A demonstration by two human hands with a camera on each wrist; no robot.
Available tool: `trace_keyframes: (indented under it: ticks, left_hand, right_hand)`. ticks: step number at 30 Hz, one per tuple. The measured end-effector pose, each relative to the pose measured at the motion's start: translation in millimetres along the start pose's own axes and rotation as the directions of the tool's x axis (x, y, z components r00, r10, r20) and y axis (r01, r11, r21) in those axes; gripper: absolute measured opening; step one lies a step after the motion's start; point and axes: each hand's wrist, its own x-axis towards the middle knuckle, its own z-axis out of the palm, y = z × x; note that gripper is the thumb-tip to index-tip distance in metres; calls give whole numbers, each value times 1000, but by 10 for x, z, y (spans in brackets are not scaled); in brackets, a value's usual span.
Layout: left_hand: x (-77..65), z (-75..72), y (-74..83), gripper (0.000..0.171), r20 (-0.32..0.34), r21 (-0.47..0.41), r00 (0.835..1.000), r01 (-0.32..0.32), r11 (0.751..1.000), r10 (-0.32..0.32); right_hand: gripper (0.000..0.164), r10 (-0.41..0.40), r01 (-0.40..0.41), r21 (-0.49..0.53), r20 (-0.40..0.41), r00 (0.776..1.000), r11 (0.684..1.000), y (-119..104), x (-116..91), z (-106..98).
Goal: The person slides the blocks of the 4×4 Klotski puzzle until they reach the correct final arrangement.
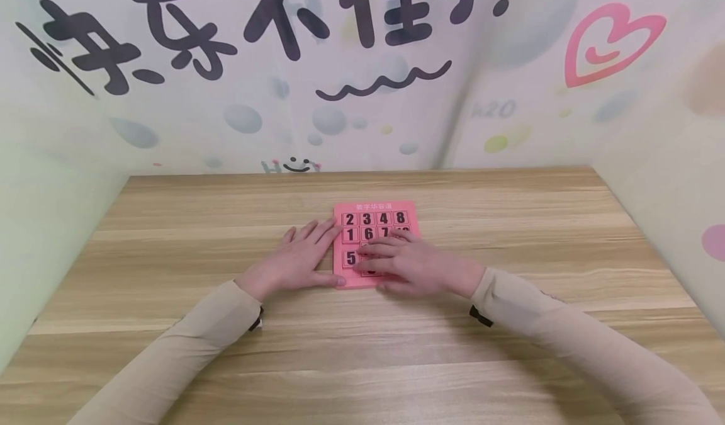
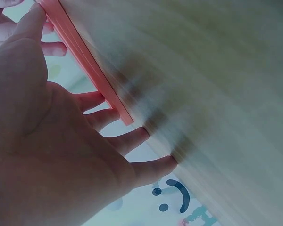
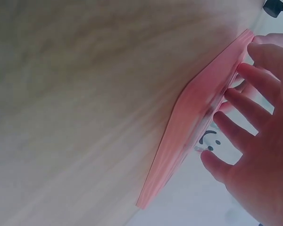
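Note:
A pink sliding number puzzle [image 1: 357, 281] lies flat on the table. Its top row reads 2, 3, 4, 8, and below it show 1, 6, 7 and 5; other tiles are covered. My left hand [image 1: 300, 258] lies along the puzzle's left side, fingers spread. In the left wrist view its thumb and some fingers touch the pink edge [image 2: 80, 54], while others reach the table. Over the lower right tiles stretches my right hand [image 1: 416, 264], its fingertips on the number tiles. The right wrist view has its fingers [image 3: 240, 101] loosely extended along the board [image 3: 186, 115].
The wooden table [image 1: 351, 368] spreads around the puzzle. Behind it stands a pale wall [image 1: 374, 129] with large dark characters and a pink heart [image 1: 614, 44]. White walls also flank both sides. A black strap piece [image 1: 480, 315] shows at the right cuff.

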Motion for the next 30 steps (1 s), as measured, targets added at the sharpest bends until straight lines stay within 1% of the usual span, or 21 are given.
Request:
trace_keyframes:
  ticks: [5,14,22,30]
  left_hand:
    - [1,5,-2,101,-3,3,1000,-3,1000,3]
    - [4,11,-11,101,-3,9,1000,-2,1000,2]
    - [-9,8,-9,102,3,4,1000,1,1000,-1]
    - [-13,-2,-6,103,5,-2,1000,4,1000,-4]
  right_hand:
    - [47,19,-20,-16,-7,1000,1000,40,32,4]
    - [48,58,-58,4,6,998,998,56,54,-17]
    - [49,36,-36,20,-5,999,999,76,35,9]
    - [46,6,-6,45,-4,1000,999,77,-43,-4]
